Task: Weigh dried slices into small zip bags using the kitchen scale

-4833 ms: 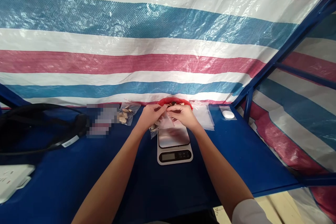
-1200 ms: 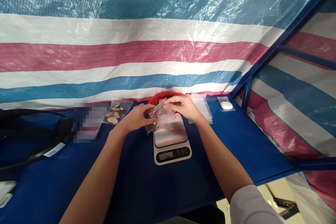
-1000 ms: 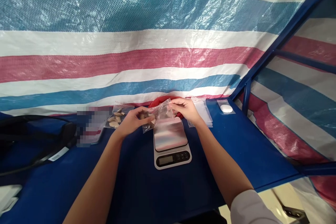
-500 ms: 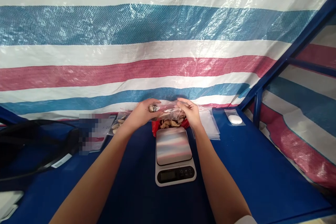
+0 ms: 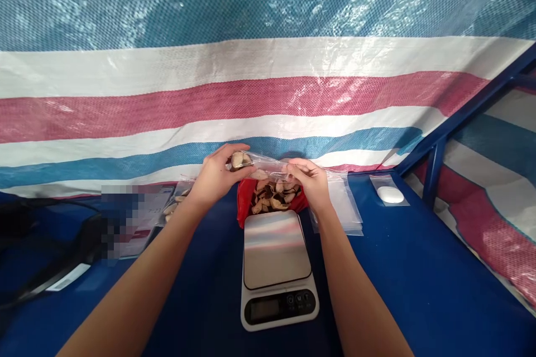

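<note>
Clear bag (image 5: 270,164) spans centre frame; at left of centre, left hand (image 5: 220,172) has its fingers clamped on the end holding pale pieces (image 5: 240,160). Lower centre, red bag (image 5: 244,204) lies beneath; right of centre, right hand (image 5: 309,177) pinches the film, thumb and fingers together. Judgement: light left grip, film taut, even right pinch suit best.

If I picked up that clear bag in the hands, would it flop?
Probably: the clear bag looks thin and creased. It might droop at one end, since the tan contents bunch by the left hand. Its shiny plastic could feel a bit slippery too.
</note>
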`<act>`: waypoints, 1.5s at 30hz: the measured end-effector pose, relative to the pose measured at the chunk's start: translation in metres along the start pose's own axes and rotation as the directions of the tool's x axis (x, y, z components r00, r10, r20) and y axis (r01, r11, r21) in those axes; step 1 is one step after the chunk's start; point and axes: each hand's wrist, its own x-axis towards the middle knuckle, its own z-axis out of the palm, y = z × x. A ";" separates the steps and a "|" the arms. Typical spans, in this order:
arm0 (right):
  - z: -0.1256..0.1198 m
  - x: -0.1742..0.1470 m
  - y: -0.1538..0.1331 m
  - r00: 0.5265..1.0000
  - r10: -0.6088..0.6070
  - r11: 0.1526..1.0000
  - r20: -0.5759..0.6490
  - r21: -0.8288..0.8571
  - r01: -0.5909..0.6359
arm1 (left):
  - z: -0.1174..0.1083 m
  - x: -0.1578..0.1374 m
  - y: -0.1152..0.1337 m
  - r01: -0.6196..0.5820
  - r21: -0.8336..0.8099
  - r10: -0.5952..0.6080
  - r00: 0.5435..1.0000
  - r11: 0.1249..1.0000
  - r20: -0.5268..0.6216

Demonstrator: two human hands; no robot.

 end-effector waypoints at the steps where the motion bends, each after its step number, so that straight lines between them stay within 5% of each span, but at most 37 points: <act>1: -0.001 0.000 0.000 1.000 0.015 1.000 -0.002 0.005 -0.015 | 0.001 0.002 -0.001 -0.007 -0.005 0.007 1.000 1.000 0.008; 15: -0.005 -0.003 -0.002 0.995 0.092 0.995 0.042 -0.031 -0.090 | -0.006 0.006 0.011 0.263 -0.366 -0.228 0.964 0.893 0.138; 35: -0.005 -0.001 0.004 0.974 0.186 0.981 0.127 0.036 -0.192 | -0.021 0.022 0.040 -0.108 -0.043 0.112 0.986 0.993 0.123; 45: -0.012 0.001 0.006 0.976 0.201 0.978 0.088 0.038 -0.205 | -0.013 0.027 0.040 -0.116 -0.065 0.124 0.982 0.991 0.145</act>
